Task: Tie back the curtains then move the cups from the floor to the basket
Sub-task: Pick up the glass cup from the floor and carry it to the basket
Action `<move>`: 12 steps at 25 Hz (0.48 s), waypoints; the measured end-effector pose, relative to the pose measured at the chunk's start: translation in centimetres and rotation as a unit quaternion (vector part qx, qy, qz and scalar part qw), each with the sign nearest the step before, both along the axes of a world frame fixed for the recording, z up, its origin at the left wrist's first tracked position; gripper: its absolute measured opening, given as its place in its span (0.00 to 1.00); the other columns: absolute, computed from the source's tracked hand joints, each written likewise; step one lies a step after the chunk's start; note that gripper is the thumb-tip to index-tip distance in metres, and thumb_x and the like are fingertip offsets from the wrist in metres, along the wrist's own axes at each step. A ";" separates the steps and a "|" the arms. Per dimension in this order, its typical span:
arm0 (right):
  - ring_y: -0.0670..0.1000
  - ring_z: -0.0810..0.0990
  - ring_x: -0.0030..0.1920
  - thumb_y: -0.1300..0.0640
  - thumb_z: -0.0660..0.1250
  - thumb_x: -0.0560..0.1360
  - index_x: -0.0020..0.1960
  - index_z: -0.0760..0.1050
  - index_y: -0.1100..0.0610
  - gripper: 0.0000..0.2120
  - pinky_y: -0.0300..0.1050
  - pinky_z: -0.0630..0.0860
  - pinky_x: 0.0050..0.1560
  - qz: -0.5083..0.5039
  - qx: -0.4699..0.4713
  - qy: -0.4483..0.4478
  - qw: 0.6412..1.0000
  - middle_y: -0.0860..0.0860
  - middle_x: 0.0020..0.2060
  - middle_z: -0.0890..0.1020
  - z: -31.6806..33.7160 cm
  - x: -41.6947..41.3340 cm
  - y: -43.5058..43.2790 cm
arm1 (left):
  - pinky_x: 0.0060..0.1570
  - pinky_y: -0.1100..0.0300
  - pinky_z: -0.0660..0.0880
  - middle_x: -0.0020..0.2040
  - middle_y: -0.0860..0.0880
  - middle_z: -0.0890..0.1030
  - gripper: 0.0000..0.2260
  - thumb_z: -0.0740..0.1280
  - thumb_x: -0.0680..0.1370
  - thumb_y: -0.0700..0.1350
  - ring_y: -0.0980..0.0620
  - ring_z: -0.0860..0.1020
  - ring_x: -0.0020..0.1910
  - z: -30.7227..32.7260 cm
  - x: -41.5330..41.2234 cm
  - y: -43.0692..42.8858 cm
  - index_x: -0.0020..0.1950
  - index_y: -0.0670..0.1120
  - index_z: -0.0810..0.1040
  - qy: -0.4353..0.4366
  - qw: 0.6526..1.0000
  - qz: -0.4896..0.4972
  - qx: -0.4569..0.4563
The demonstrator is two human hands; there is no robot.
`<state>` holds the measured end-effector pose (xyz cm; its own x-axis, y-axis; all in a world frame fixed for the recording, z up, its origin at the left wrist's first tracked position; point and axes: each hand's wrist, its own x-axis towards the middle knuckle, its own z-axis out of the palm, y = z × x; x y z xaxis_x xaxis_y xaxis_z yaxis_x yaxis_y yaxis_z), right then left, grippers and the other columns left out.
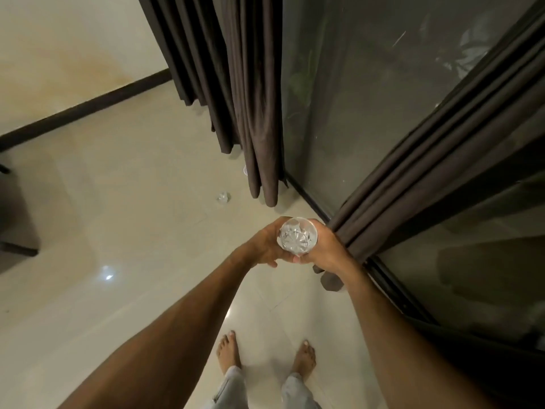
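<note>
A clear plastic cup (298, 237), with crumpled clear plastic inside it, is held between both hands in front of me. My left hand (267, 246) cups it from the left and my right hand (323, 246) grips it from the right. Another crumpled clear cup (223, 198) lies on the floor further ahead. A third cup (244, 170) peeks out from behind the left dark brown curtain (253, 93). The right dark brown curtain (436, 143) hangs gathered beside my right hand. No basket is in view.
A large glass door (362, 90) stands between the curtains, with its dark frame (306, 196) along the floor. Dark furniture (14, 219) sits at the left edge. My bare feet (265, 355) stand on the glossy cream tile floor (132, 231).
</note>
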<state>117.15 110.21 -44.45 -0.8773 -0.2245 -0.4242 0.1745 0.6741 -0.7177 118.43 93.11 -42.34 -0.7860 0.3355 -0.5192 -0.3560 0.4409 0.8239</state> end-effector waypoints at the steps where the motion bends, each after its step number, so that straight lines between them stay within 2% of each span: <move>1: 0.50 0.79 0.59 0.60 0.83 0.60 0.66 0.72 0.50 0.38 0.50 0.78 0.61 -0.001 0.004 0.005 1.000 0.47 0.58 0.81 2.0 0.7 0.0 | 0.52 0.57 0.79 0.62 0.42 0.74 0.32 0.73 0.71 0.32 0.47 0.78 0.57 1.7 0.6 0.1 0.72 0.42 0.65 0.021 1.000 -0.001 0.003; 2: 0.49 0.79 0.59 0.60 0.83 0.60 0.67 0.73 0.51 0.38 0.49 0.77 0.62 -0.009 0.004 0.006 1.000 0.47 0.58 0.81 3.6 1.3 0.2 | 0.49 0.63 0.79 0.58 0.41 0.75 0.29 0.72 0.71 0.30 0.50 0.79 0.52 2.8 1.2 0.2 0.70 0.37 0.66 0.048 0.999 -0.004 -0.006; 3: 0.49 0.79 0.59 0.60 0.83 0.60 0.67 0.73 0.50 0.38 0.47 0.77 0.61 -0.019 0.003 0.005 1.000 0.47 0.58 0.81 4.9 2.0 0.2 | 0.49 0.63 0.78 0.58 0.41 0.75 0.28 0.72 0.70 0.29 0.53 0.79 0.51 4.1 1.9 0.4 0.68 0.36 0.67 0.070 0.997 -0.007 -0.014; 5: 0.49 0.79 0.58 0.58 0.83 0.60 0.67 0.73 0.49 0.37 0.44 0.77 0.58 -0.034 0.002 0.010 0.999 0.45 0.57 0.81 6.7 2.9 0.1 | 0.51 0.57 0.79 0.60 0.41 0.76 0.31 0.76 0.68 0.33 0.49 0.78 0.55 5.5 2.9 0.6 0.68 0.40 0.68 0.104 0.994 0.008 -0.024; 9: 0.50 0.78 0.60 0.59 0.82 0.63 0.68 0.73 0.51 0.36 0.40 0.73 0.55 -0.029 0.015 0.031 0.999 0.48 0.59 0.81 9.2 4.4 -0.2 | 0.37 0.64 0.75 0.57 0.42 0.79 0.31 0.78 0.67 0.37 0.45 0.79 0.47 7.5 4.1 0.8 0.67 0.43 0.70 0.136 0.989 0.033 -0.046; 12: 0.52 0.79 0.60 0.63 0.81 0.63 0.68 0.73 0.53 0.35 0.44 0.75 0.59 -0.022 0.020 0.034 0.999 0.50 0.60 0.81 10.8 5.0 -0.2 | 0.33 0.66 0.74 0.55 0.43 0.80 0.30 0.77 0.67 0.34 0.52 0.78 0.41 8.9 4.1 0.5 0.66 0.43 0.71 0.151 0.988 0.005 -0.044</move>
<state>122.11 109.98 -33.66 -0.9131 -0.1688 -0.3712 0.1567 0.6952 -0.7016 122.49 93.59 -33.47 -0.9128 0.2905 -0.2872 -0.1047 0.5133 0.8518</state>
